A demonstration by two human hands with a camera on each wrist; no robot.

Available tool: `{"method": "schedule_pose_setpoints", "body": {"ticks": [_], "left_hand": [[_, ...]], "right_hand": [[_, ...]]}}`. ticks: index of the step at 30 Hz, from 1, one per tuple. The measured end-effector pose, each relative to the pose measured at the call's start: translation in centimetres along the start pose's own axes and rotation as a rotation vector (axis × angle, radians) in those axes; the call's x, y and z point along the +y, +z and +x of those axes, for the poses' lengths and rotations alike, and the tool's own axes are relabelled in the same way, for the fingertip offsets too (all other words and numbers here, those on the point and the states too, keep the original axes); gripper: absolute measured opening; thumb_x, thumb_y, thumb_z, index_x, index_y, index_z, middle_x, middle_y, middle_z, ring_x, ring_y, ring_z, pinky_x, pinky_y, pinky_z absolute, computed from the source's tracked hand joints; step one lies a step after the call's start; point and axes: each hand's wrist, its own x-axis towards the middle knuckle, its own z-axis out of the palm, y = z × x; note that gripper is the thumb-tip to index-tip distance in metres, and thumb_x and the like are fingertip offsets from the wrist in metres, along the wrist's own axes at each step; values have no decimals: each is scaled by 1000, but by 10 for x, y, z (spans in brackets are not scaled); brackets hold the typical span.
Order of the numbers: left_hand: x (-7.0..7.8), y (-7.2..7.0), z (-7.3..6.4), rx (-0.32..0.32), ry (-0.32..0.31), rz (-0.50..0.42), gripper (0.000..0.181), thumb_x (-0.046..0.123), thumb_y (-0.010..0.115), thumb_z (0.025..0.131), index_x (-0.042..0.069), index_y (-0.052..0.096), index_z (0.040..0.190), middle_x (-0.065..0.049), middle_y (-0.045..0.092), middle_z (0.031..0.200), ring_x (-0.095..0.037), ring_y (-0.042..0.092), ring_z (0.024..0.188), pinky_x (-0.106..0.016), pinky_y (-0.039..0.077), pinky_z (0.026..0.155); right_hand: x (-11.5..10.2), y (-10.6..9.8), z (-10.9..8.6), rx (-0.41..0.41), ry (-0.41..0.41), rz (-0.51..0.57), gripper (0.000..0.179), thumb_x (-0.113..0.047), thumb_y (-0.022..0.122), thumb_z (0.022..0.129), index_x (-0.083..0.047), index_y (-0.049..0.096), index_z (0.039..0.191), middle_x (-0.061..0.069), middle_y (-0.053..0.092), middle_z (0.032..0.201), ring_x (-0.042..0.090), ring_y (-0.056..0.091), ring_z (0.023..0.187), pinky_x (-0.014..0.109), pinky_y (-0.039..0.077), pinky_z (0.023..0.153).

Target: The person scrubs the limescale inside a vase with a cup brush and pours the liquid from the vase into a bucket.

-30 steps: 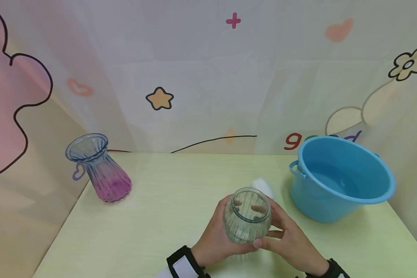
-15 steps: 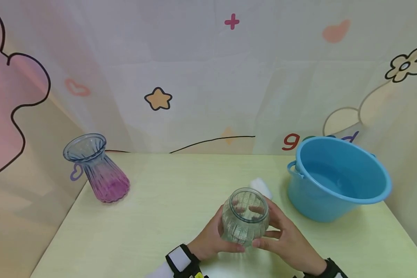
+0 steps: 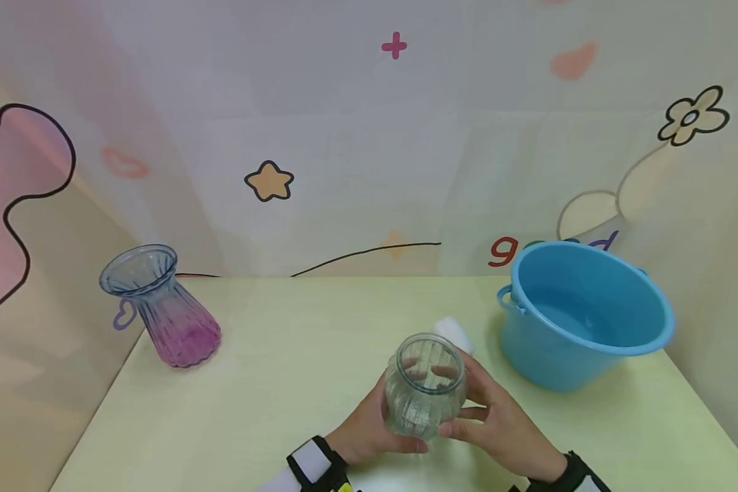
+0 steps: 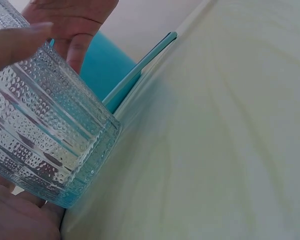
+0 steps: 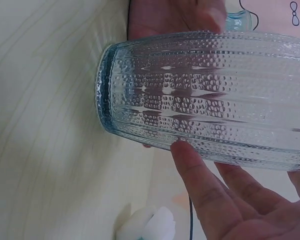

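Observation:
Both hands hold a clear glass vase, ribbed and dimpled, with a round open mouth facing up towards the head camera. My left hand grips its left side, thumb along the front near the base. On the other side my right hand curls round it, thumb in front and fingers behind. Through the glass some fingers show, distorted. In the left wrist view the vase's bluish base is close over the tabletop. The right wrist view shows the vase's dimpled wall between the two hands.
A blue bucket with a side handle stands at the right. Just behind the vase lies a small white wad. At the left of the table is a blue-to-pink glass vase. A patterned cloth hangs behind.
My left hand has turned and shifted its grip, its thumb moving left along the vase's lower front. My right hand keeps its hold. The whole head view has swung slightly, sliding the scene leftwards.

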Motion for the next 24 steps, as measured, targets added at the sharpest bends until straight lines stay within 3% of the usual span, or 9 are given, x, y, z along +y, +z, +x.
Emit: {"method": "schedule_pose_setpoints", "body": {"ticks": [5,10,18,24], "left_hand": [[-1,2,1,12,7,30,116,11,91,75,36,18,161,6,42,159,-21,44,145,-42,30,122],[-4,2,1,21,-6,61,112,15,91,75,40,20,159,7,42,159,-20,44,144,-44,30,122],[-7,1,2,25,17,69,113,15,92,74,40,21,159,8,45,157,-21,47,142,-44,33,121],[-6,0,3,38,5,70,113,15,92,73,40,22,158,7,47,156,-20,48,142,-45,32,121]], "right_hand": [[2,1,0,-1,0,1,89,-20,79,93,-38,25,162,13,49,156,31,62,124,29,58,94],[4,2,-1,7,0,-5,89,-21,79,93,-42,26,161,10,50,155,25,63,123,30,58,94],[3,1,0,-9,-1,-4,87,-24,78,93,-42,26,161,9,51,155,32,61,125,32,58,95],[-1,-8,2,-7,9,-71,84,-24,81,91,-34,33,159,9,54,152,34,61,127,30,57,96]]}}
